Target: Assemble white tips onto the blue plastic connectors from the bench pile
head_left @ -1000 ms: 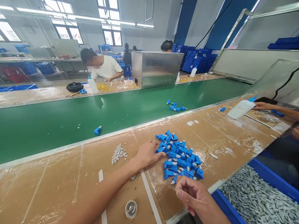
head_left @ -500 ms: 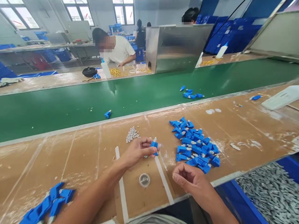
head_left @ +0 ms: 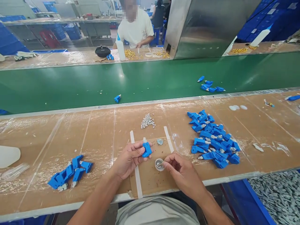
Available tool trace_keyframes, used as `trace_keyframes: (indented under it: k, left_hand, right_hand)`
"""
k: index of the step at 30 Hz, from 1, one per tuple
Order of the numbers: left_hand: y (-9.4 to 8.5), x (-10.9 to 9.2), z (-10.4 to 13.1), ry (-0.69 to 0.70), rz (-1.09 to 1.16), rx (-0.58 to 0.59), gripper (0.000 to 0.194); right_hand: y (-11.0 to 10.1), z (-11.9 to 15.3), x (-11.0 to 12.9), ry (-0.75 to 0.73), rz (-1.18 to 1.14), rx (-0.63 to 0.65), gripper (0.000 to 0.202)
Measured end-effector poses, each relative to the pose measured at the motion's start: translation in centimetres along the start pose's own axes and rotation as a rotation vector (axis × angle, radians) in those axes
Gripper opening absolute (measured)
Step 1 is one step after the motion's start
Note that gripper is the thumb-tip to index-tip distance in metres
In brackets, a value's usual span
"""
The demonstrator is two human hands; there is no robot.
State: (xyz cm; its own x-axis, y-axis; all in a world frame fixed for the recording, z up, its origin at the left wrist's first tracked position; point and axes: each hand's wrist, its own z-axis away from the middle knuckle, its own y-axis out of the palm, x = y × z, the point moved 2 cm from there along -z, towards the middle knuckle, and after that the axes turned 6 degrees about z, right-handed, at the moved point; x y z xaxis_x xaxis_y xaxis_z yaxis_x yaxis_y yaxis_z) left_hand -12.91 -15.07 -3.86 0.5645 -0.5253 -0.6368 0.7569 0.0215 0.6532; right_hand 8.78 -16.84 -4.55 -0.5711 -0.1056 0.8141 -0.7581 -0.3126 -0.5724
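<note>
On my feed, the left hand (head_left: 131, 158) grips a blue piece (head_left: 147, 150), white tip (head_left: 144, 140) up, above the surface (head_left: 152, 186). The right hand (head_left: 181, 168) has its fingertips at the small cup (head_left: 159, 169); whether they pinch something, I can't tell.

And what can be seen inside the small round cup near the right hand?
Inside the cup, a thin shape points toward the right hand. That hand covers part of the cup's right edge, so anything there is hidden. Whether there is liquid, I cannot tell.
</note>
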Motion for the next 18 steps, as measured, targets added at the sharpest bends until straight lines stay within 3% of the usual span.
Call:
trace_keyframes:
  k: [5,12,18]
  left_hand:
    - [0.2,-0.3,0.3,-0.007,0.020,0.025,0.032]
    - [0.5,-0.2,0.8,0.003,0.034,0.019,0.033]
    - [0.9,0.8,1.3,-0.009,0.084,0.005,0.026]
  right_hand:
    - [0.0,0.0,0.4,-0.056,0.134,-0.044,0.022]
    - [0.5,0.3,1.4,-0.295,0.299,-0.073,0.017]
    - [0.1,0.2,1.5,-0.262,0.208,-0.055,0.019]
